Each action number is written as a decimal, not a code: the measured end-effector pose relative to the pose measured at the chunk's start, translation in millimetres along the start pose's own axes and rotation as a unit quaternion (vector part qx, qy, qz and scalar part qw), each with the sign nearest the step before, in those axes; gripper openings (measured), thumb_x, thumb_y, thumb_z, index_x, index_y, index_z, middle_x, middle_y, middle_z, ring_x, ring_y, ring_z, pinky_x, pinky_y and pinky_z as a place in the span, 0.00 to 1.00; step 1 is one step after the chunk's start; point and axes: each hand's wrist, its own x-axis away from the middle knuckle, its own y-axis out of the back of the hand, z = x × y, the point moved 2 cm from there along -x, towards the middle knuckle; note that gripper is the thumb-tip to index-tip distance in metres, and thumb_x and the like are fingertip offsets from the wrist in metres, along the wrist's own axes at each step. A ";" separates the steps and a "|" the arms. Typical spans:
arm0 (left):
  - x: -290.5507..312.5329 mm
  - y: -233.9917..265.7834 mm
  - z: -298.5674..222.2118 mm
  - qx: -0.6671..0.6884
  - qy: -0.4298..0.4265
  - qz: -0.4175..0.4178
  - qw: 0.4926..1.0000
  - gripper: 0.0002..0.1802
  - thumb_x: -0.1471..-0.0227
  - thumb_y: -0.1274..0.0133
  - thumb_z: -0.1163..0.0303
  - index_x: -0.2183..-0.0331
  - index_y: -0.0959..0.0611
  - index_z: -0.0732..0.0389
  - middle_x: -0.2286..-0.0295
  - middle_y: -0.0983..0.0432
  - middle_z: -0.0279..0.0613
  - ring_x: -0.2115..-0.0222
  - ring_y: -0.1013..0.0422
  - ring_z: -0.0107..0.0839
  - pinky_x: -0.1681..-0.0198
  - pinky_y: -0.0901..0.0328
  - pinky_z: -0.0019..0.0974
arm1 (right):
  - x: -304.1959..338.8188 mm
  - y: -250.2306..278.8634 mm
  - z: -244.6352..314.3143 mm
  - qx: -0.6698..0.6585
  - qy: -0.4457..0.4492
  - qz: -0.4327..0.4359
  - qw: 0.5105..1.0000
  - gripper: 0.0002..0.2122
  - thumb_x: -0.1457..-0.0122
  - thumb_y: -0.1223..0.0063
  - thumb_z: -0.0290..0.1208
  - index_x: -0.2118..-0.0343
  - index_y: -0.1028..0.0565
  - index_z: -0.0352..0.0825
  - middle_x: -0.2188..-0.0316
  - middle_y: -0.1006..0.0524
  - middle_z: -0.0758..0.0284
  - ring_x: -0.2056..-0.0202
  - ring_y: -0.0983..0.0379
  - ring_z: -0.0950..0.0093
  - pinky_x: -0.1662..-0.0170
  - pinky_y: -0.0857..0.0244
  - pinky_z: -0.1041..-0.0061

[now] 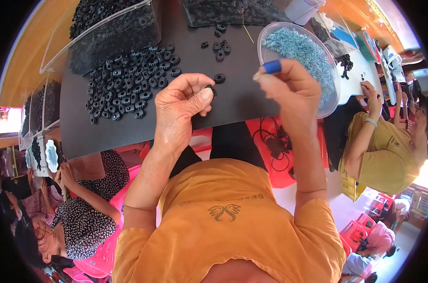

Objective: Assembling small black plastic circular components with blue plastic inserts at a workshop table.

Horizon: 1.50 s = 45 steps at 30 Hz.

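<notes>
My left hand (181, 100) is closed in a pinch over the dark table (185, 52), holding a small black plastic piece (212, 89) between thumb and forefinger. To its right, my right hand (292, 87) is raised beside a clear round bowl (337, 96) of small bluish coils that look like springs (301, 49). Blue tape (272, 66) wraps one of its fingers. Its thumb and finger are pressed together; whatever they hold is too small to make out. One loose black piece (219, 78) lies just beyond my left fingertips.
A spread of similar black pieces (124, 85) covers the table's left part. Clear bins of black parts (115, 35) stand at the far left and far middle (223, 14). A white cup (302, 10) is behind the bowl. People sit at both sides (384, 146).
</notes>
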 end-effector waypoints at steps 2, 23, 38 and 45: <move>0.4 1.6 4.5 0.110 0.066 -0.018 0.992 0.08 0.52 0.45 0.79 0.66 0.22 0.67 0.76 0.24 0.41 0.78 0.27 0.26 0.77 0.34 0.24 | 9.5 -15.3 -6.9 -0.015 -0.024 -0.003 1.000 0.06 0.50 0.45 0.20 0.67 0.25 0.30 0.72 0.23 0.68 0.72 0.30 0.85 0.71 0.39 0.88; 15.7 -14.5 12.6 0.120 0.057 -0.041 0.990 0.09 0.49 0.50 0.81 0.63 0.25 0.70 0.75 0.24 0.46 0.78 0.25 0.29 0.79 0.31 0.26 | 18.2 -41.3 -14.4 0.278 0.341 0.020 0.898 0.12 0.64 0.43 0.15 0.72 0.28 0.30 0.74 0.28 0.63 0.75 0.33 0.66 0.75 0.37 0.73; 12.9 -13.8 15.7 0.160 0.042 -0.036 0.986 0.07 0.49 0.49 0.80 0.64 0.26 0.70 0.77 0.24 0.42 0.79 0.28 0.26 0.79 0.33 0.25 | 17.2 -58.9 -12.7 0.321 0.366 0.023 0.874 0.14 0.66 0.45 0.15 0.70 0.27 0.30 0.71 0.28 0.62 0.72 0.34 0.65 0.72 0.37 0.71; 2.1 0.2 17.8 0.095 0.030 -0.061 0.993 0.06 0.48 0.49 0.78 0.66 0.25 0.68 0.74 0.23 0.45 0.78 0.27 0.25 0.77 0.34 0.24 | -43.3 -57.1 -32.3 0.355 0.206 -0.060 0.910 0.06 0.50 0.49 0.21 0.69 0.26 0.29 0.76 0.27 0.61 0.71 0.29 0.68 0.66 0.37 0.73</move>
